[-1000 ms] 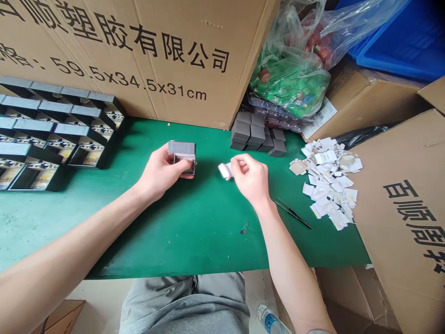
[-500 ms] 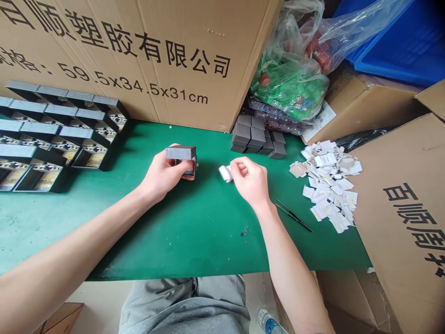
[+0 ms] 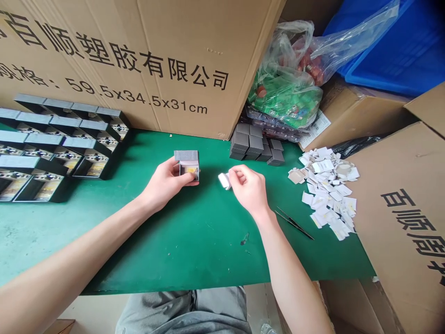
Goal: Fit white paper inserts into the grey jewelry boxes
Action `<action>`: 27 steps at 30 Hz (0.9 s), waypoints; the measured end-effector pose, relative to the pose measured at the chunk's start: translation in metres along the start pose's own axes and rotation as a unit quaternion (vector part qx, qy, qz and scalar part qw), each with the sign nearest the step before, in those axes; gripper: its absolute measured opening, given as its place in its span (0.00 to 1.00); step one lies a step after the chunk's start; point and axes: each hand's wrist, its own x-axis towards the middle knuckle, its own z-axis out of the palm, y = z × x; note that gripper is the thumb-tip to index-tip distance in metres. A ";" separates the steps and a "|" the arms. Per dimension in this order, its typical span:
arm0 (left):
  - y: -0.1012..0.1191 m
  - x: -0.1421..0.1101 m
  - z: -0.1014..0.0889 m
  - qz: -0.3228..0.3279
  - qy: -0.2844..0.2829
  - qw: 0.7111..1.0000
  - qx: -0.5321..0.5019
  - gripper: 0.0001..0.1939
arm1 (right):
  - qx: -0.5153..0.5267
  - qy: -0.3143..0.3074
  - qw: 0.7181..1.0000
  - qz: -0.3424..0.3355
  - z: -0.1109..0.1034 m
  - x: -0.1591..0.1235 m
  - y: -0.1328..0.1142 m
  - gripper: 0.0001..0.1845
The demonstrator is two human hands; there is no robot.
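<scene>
Just now the main change is in the left hand (image 3: 166, 183): it has turned the small grey box (image 3: 187, 162) so that its open front faces the head camera more squarely, and a gold insert (image 3: 190, 170) now shows inside, where a moment ago the view in was darker. The box sits in that hand's curled fingers, lid up, clear of the worktop. The right hand (image 3: 248, 189) has hardly shifted; its thumb and forefinger stay pinched narrowly on a white paper strip (image 3: 224, 181), whose end sticks out toward the box, with a small gap between strip and box. The whole view has also tipped a little, so the worktop's green mat (image 3: 181, 253) sits lower in the frame.

Nearest the body, grey trousers (image 3: 184, 315) show below the mat's edge. Just past the right hand lie black tweezers (image 3: 294, 223), and beyond them a loose heap of white paper scraps (image 3: 325, 192). To the left stand rows of open black boxes (image 3: 62, 150) showing printed inserts; ahead sits a stack of closed grey boxes (image 3: 248, 144). Farther back rise a big cardboard carton (image 3: 139, 60) with black printing, a plastic bag of green and red items (image 3: 288, 88), and a blue crate (image 3: 389, 46).
</scene>
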 end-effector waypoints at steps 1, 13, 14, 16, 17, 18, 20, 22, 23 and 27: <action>0.001 0.000 0.000 0.002 0.001 1.000 0.003 0.22 | -0.001 0.001 1.000 -0.002 0.000 0.000 0.000 0.14; 0.003 0.001 -0.003 -0.003 0.017 0.999 0.037 0.21 | -0.029 0.018 0.999 0.027 -0.001 0.002 -0.003 0.13; 0.003 0.001 -0.003 0.002 0.017 0.999 0.038 0.22 | -0.031 0.027 0.999 0.032 -0.001 0.003 -0.003 0.13; 0.003 0.001 -0.003 0.007 0.015 0.999 0.040 0.22 | -0.040 0.034 0.998 0.039 -0.002 0.004 -0.003 0.12; 0.003 0.001 -0.003 0.006 0.015 0.999 0.041 0.23 | -0.047 0.029 0.997 0.044 -0.003 0.005 -0.004 0.12; 0.003 0.001 -0.002 0.002 0.014 0.999 0.041 0.23 | -0.057 0.020 0.997 0.050 -0.004 0.005 -0.005 0.12; 0.004 0.000 -0.002 -0.005 0.015 0.999 0.040 0.24 | -0.078 -0.008 0.995 0.068 -0.005 0.005 -0.006 0.13; 0.004 0.000 -0.002 -0.008 0.015 0.999 0.036 0.25 | -0.091 -0.039 0.991 0.087 -0.004 0.004 -0.006 0.14; 0.004 0.000 -0.002 -0.009 0.013 0.999 0.033 0.25 | -0.095 -0.051 0.990 0.094 -0.004 0.003 -0.006 0.14; 0.002 0.001 -0.003 -0.018 -0.006 0.999 0.029 0.24 | -0.094 -0.089 0.988 0.088 -0.002 0.000 -0.006 0.14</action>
